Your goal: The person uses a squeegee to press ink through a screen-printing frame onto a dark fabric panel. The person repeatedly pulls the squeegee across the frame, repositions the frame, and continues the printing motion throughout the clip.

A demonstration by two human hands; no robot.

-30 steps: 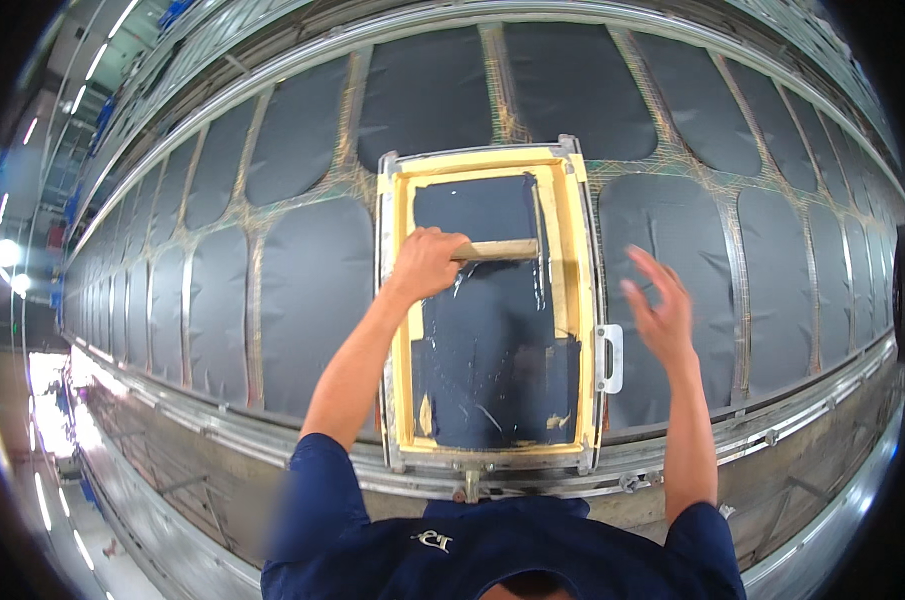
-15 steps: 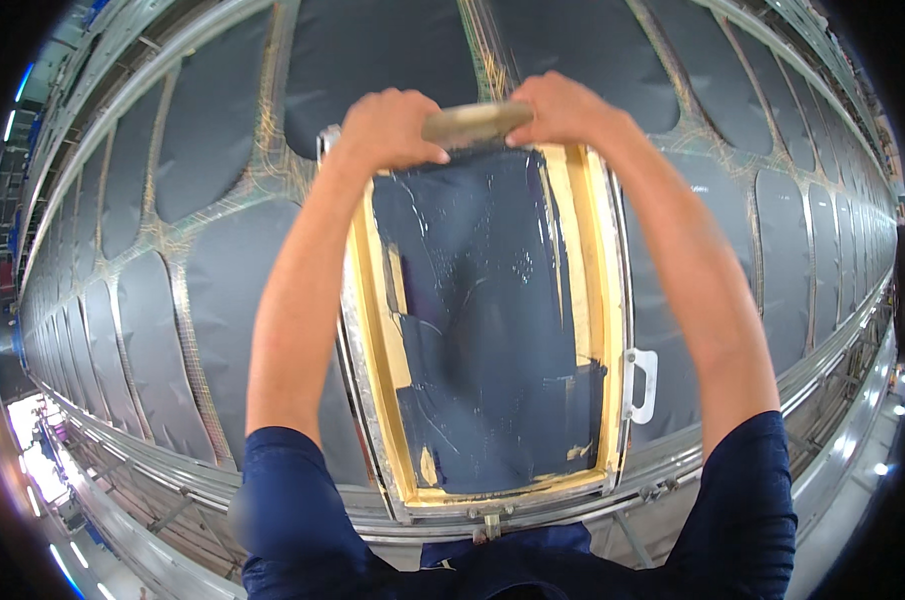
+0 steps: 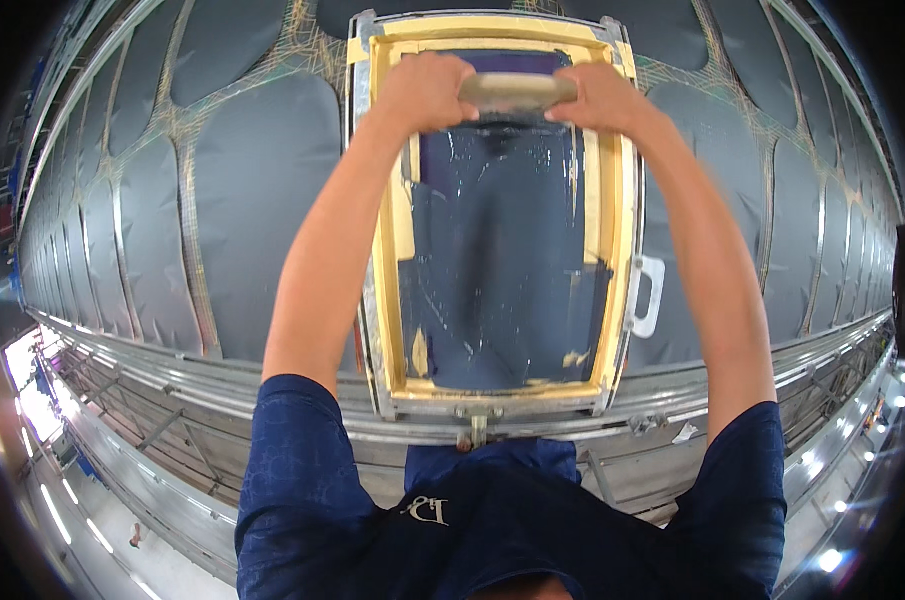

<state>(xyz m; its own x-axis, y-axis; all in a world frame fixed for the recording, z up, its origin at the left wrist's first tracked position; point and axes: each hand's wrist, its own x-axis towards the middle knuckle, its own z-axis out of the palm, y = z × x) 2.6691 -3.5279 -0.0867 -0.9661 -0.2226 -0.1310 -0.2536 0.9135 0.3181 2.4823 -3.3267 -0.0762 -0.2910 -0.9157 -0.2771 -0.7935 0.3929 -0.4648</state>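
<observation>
My left hand [image 3: 428, 92] and my right hand [image 3: 605, 97] are closed round the two ends of a squeegee [image 3: 518, 92] with a pale wooden handle. It lies crosswise near the far end of a screen printing frame [image 3: 378, 330]. Dark blue-grey wet ink [image 3: 503, 250] coats the mesh on the near side of the squeegee, with shiny streaks. Yellowish tape [image 3: 598, 200] lines the inside of the frame. The squeegee's blade is mostly hidden under the handle, and my fingertips are partly out of sight.
A long table with dark grey fabric panels [image 3: 263, 190] runs to both sides beneath the frame. A white loop handle [image 3: 649, 297] sticks out on the frame's right. Metal rails [image 3: 253, 400] run along the near edge, with a clamp [image 3: 478, 425] at the frame's near end.
Both hands have drawn the squeegee a little toward me from the frame's far end. My view has shifted, so the frame sits higher in the picture and its far edge now shows.
</observation>
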